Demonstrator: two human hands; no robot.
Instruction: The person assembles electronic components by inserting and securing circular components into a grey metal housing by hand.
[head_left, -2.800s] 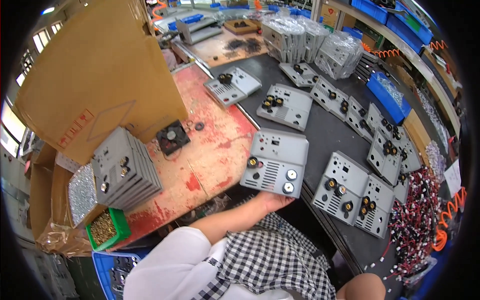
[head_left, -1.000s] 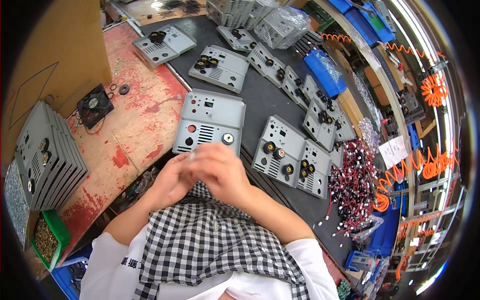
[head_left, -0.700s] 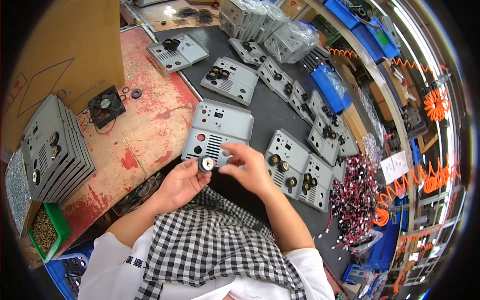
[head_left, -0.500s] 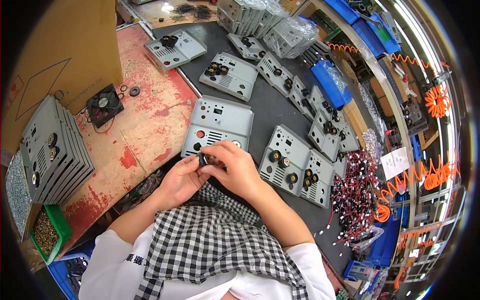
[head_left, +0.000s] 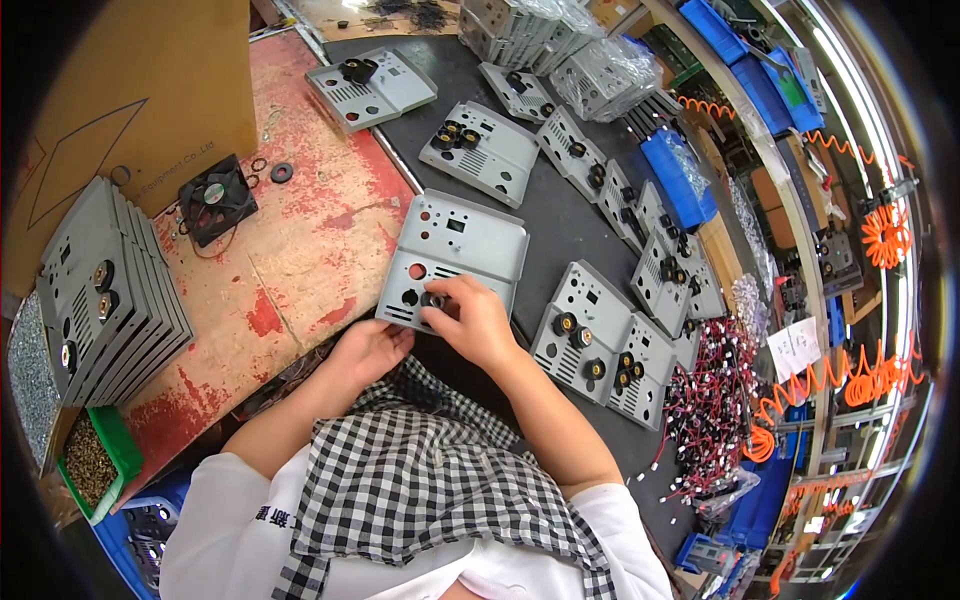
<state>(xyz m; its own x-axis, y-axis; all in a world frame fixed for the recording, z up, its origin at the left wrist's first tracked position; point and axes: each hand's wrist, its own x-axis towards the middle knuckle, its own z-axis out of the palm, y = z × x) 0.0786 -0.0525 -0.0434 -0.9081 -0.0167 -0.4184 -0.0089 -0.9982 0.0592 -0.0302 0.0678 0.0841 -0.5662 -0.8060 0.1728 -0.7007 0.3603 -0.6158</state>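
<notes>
A grey sheet-metal panel [head_left: 480, 235] with round holes, a square cutout and slots lies in front of me, tilted across the bench. My right hand [head_left: 475, 325] is over its near part, thumb and fingers pinching a small black round socket [head_left: 432, 300] against the panel beside the slots. The fingertips cover part of that socket. At the panel's near left edge, my left hand [head_left: 372, 350] is half curled with its fingers apart and nothing visible in it. Whether its fingertips touch the panel's edge I cannot tell.
Similar panels [head_left: 495, 150] with black sockets spread over the dark mat. At left stand stacked panels [head_left: 110, 300], a black fan [head_left: 215, 200], a cardboard box [head_left: 150, 90] and a green bin [head_left: 115, 455] of brass parts. Red and black wires [head_left: 710, 410] heap at right.
My right hand has brought the black socket from between both hands onto the panel. My left hand has let go of it and dropped slightly left and down. The view has shifted a little.
</notes>
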